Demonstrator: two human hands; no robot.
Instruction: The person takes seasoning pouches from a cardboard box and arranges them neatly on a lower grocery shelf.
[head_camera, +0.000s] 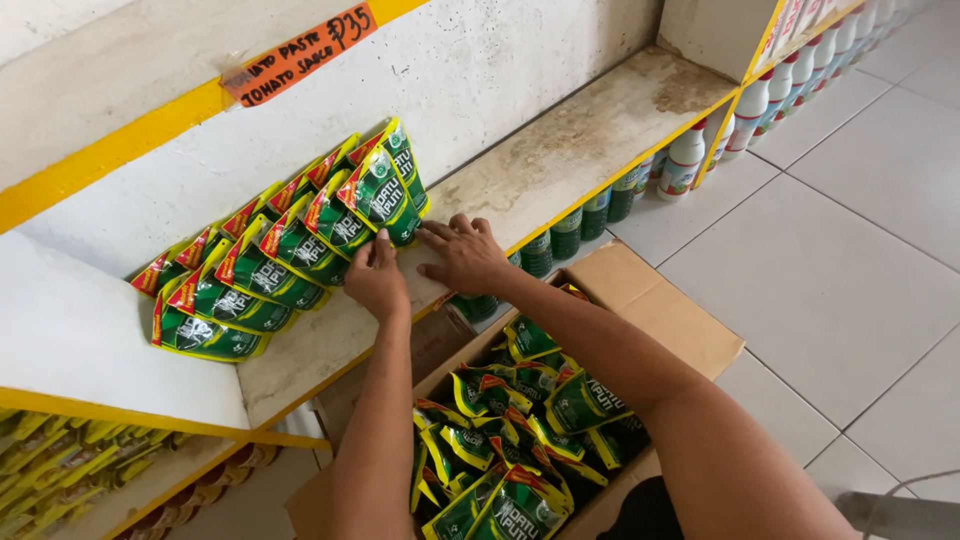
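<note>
The front green sauce pouch (380, 200) leans at the right end of a slanted double row of green pouches (260, 270) on the white shelf (560, 150), its red-and-yellow top corner pointing up toward the back wall (470, 70). The left hand (377, 280) rests against the lower edge of that front pouch, fingers together and bent, seemingly pressing it rather than pinching it. The right hand (462, 253) lies just right of the pouch, palm down on the shelf board with fingers spread, fingertips touching or nearly touching the pouch's bottom corner. The pouch looks light, soft and glossy, likely slippery and prone to sagging or toppling; it would best be taken by the flat sealed top or by both side edges. Below the shelf and nearer the person, an open cardboard box (660, 320) holds a loose heap of the same pouches (510, 440). Beyond the box, under the shelf, stand dark green bottles (565, 235) and white bottles with red caps (683, 160) on the tiled floor (840, 260). An orange handwritten price label (300, 52) sits above the pouch row
</note>
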